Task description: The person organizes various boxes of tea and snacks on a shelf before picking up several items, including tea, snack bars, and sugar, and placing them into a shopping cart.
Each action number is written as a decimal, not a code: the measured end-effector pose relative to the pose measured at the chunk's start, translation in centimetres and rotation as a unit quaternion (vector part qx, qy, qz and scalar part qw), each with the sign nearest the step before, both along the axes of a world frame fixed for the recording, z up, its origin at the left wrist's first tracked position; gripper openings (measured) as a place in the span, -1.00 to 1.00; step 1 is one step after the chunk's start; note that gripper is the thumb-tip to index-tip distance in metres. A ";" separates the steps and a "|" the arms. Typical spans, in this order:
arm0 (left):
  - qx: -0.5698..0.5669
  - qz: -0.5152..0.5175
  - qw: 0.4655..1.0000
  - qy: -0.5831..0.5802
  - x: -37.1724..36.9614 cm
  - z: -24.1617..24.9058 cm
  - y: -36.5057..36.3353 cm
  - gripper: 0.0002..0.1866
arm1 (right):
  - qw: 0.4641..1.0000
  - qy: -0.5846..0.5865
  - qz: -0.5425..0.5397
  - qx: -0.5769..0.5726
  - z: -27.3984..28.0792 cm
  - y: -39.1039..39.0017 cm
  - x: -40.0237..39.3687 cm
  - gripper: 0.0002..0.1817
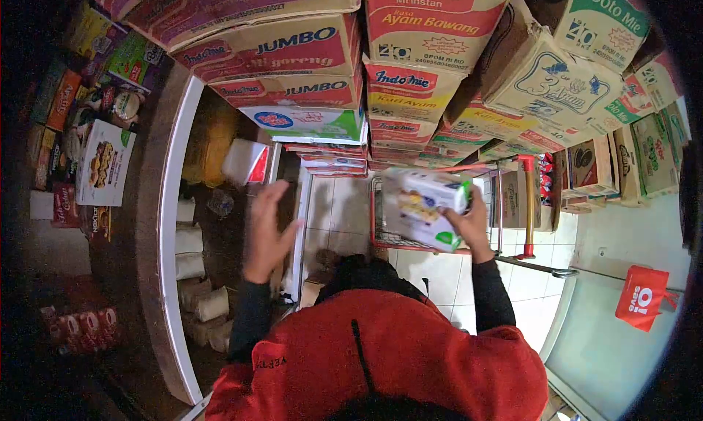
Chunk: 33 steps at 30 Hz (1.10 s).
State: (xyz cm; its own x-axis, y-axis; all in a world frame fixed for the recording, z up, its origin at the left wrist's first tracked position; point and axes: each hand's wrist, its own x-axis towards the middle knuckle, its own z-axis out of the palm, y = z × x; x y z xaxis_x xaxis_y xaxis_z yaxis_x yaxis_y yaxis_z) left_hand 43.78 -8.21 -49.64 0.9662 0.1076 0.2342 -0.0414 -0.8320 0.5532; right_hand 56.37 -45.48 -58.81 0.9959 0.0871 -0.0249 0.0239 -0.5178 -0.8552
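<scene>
My right hand point(471, 227) grips a white carton point(419, 207) with green and yellow print, held tilted above the red wire shopping cart point(524, 201). My left hand point(268, 229) is raised with its fingers apart and holds nothing; it hovers by the white edge of the shelf point(170, 223), a little left of the carton. My red top with black sleeves point(381, 362) fills the bottom of the view.
Stacked instant-noodle cartons point(293, 51) tower ahead and to the right. The shelf on the left holds pale wrapped rolls point(192, 239) and boxed goods point(102, 161). White floor tiles point(344, 208) lie below. A red bag point(643, 296) hangs at the right.
</scene>
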 end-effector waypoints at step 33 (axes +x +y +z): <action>0.512 0.476 0.712 -0.067 -12.2 3.2 12.5 -0.53 | 0.934 0.127 -0.029 -0.333 -21.6 6.9 -1.3 -0.10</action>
